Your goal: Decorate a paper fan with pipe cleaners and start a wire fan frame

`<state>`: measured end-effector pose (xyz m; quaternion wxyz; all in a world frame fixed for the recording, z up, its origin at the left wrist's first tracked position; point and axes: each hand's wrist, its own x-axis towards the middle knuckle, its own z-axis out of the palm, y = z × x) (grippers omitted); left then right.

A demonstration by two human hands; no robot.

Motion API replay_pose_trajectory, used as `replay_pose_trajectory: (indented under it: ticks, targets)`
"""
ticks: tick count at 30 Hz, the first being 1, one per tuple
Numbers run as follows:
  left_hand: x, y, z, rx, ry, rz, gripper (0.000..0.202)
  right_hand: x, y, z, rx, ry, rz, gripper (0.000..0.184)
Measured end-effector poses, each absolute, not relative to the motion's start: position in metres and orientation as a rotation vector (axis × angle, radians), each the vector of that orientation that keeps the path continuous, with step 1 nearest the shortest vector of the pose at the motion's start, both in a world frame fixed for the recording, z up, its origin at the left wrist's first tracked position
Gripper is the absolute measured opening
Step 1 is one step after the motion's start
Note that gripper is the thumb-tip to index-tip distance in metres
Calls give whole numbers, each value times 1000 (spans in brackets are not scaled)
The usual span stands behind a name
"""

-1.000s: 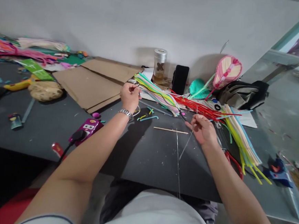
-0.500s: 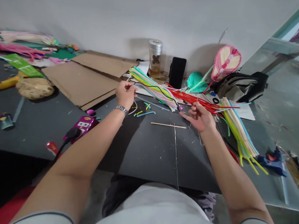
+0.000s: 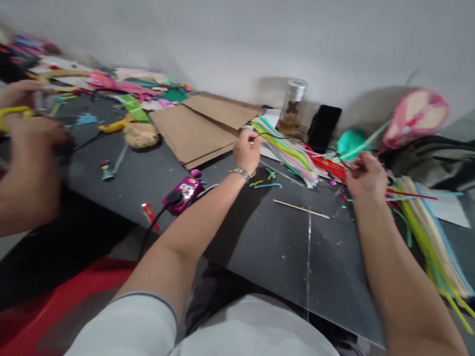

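A thin black cord (image 3: 284,139) stretches between my two hands above the table. My left hand (image 3: 248,150), with a metal watch band at its wrist, is closed in a pinch on one end of it. The cord's other end reaches my right hand (image 3: 367,174), whose fingers are also closed on it. Beneath the cord lie a bundle of pastel pipe cleaners (image 3: 291,155) and a bundle of red pipe cleaners (image 3: 327,164). Cut pipe cleaner pieces (image 3: 267,185) are scattered near my left wrist.
A wooden stick (image 3: 301,209) lies in front. Behind stand a bottle (image 3: 293,105) and a black phone (image 3: 324,129). Cardboard (image 3: 200,134) and a purple power socket (image 3: 184,194) are at left. Further left, a co-worker's hands (image 3: 36,124) hold yellow-handled scissors (image 3: 4,118).
The view has swung left, bringing the co-worker's hands into sight. My right hand, fingers partly spread before, has closed on the cord. My left hand keeps its pinch.
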<state>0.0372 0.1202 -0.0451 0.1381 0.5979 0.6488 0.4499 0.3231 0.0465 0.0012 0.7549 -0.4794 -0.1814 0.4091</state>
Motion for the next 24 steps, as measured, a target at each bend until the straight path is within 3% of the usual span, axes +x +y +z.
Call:
replay_pose_trajectory:
  ticks: [2, 6, 9, 12, 19, 24]
  targets:
    - [34, 120, -40, 1857, 1976, 1009, 19, 324, 56, 2, -1117, -386, 943, 32]
    - [29, 107, -35, 1967, 1897, 824, 19, 336, 50, -3, -1215, -410, 1134, 19]
    - [30, 91, -33, 2109, 1847, 732, 31, 345, 31, -3, -1209, -491, 1246, 19]
    - [37, 73, -28, 2233, 1740, 757, 37, 354, 10, 1, -1182, -526, 1280, 19]
    - [53, 39, -13, 2267, 1411, 1099, 22, 372, -28, 3, -1065, -672, 1112, 24]
    - [59, 34, -22, 2257, 1465, 968, 16, 367, -14, 0, -1159, -668, 1001, 24]
